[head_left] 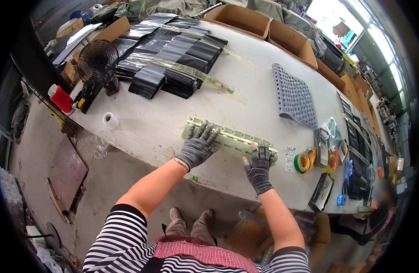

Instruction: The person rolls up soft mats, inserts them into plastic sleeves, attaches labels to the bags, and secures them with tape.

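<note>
The pale green perforated strip [227, 136] lies at frame centre on the white table [164, 123], its long axis running from upper left to lower right. The left hand [198, 145] presses flat, fingers spread, on its left half; the right hand [259, 161] rests open on its right end. Both gloves hide the strip's surface beneath them, and neither hand is clenched.

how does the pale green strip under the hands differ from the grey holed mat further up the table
The pale green strip is long and narrow; the grey mat is broad and roughly rectangular. The strip lies flat under the left hand and right hand; the mat lies untouched, its near edge curling. The mat has many more holes. Both rest on the white table.
</note>
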Available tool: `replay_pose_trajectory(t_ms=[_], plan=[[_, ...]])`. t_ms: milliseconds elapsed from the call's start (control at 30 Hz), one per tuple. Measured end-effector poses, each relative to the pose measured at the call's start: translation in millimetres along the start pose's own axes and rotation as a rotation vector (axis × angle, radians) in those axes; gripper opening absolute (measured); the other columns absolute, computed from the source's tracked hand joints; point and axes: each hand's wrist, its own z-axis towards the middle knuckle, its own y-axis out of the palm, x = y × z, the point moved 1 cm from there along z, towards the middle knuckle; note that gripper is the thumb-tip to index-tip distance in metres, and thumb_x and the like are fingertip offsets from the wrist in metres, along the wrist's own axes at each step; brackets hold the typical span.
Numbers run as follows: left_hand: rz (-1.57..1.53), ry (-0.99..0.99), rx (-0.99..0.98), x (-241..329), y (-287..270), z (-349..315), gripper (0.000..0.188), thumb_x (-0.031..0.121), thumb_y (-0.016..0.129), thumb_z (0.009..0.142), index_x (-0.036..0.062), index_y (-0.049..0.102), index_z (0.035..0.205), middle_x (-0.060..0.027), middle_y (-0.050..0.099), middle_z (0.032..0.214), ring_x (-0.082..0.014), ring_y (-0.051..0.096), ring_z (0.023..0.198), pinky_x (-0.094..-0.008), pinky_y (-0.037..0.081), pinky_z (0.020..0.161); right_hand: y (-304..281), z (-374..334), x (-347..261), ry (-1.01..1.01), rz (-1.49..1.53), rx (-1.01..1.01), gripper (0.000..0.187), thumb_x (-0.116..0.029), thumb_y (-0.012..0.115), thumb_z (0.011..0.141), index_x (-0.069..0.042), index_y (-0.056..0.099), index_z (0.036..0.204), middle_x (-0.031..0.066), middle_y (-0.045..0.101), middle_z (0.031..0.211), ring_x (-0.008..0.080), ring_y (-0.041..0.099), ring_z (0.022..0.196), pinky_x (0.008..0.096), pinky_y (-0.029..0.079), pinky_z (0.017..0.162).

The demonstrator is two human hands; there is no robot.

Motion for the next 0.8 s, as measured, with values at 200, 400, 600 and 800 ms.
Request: replay_pose_trajectory(t_ms=[200, 400, 600, 800], plan=[[-0.013, -0.001, 0.013, -0.7, 4.5, -2.5, 0.072, 0.046, 0.060, 0.093, 0.0153, 0.036, 0.154, -0.0115, 0.031, 0.161, -0.0320, 0.023, 0.151, -0.0566, 0.011, 0.121, -1.2, 3.8, -3.3, 0.007, -0.004, -0.034, 0.068, -0.041, 0.061, 0.092, -0.013, 0.041, 0.150, 0.0206, 0.036, 0.154, 0.0399, 0.028, 0.146, 0.0624, 0.008, 0.119], [-0.012, 0.006, 0.018, 2.3, 2.1, -3.4, 0.073, 0.046, 0.060, 0.092, 0.0158, 0.036, 0.154, -0.0119, 0.032, 0.160, -0.0325, 0.024, 0.151, -0.0573, 0.011, 0.121, -1.0, 3.7, -4.0, -0.024, 0.008, -0.001, 0.067, -0.041, 0.061, 0.092, -0.013, 0.040, 0.150, 0.0209, 0.036, 0.154, 0.0403, 0.029, 0.145, 0.0626, 0.009, 0.119], [-0.008, 0.021, 0.048, 3.7, 3.1, -3.8, 0.072, 0.046, 0.061, 0.092, 0.0160, 0.037, 0.153, -0.0125, 0.032, 0.160, -0.0335, 0.024, 0.151, -0.0584, 0.011, 0.120, -4.2, 5.3, -5.5, -0.011, 0.035, -0.022, 0.068, -0.040, 0.062, 0.092, -0.012, 0.041, 0.150, 0.0211, 0.036, 0.153, 0.0404, 0.028, 0.145, 0.0632, 0.009, 0.119], [-0.026, 0.028, 0.057, 4.7, 1.8, -4.7, 0.072, 0.045, 0.061, 0.091, 0.0167, 0.037, 0.153, -0.0129, 0.032, 0.160, -0.0337, 0.022, 0.151, -0.0590, 0.010, 0.120, -5.8, 5.6, -7.2, -0.020, 0.023, -0.015, 0.069, -0.040, 0.062, 0.091, -0.013, 0.039, 0.151, 0.0210, 0.036, 0.153, 0.0402, 0.028, 0.145, 0.0631, 0.009, 0.119]])
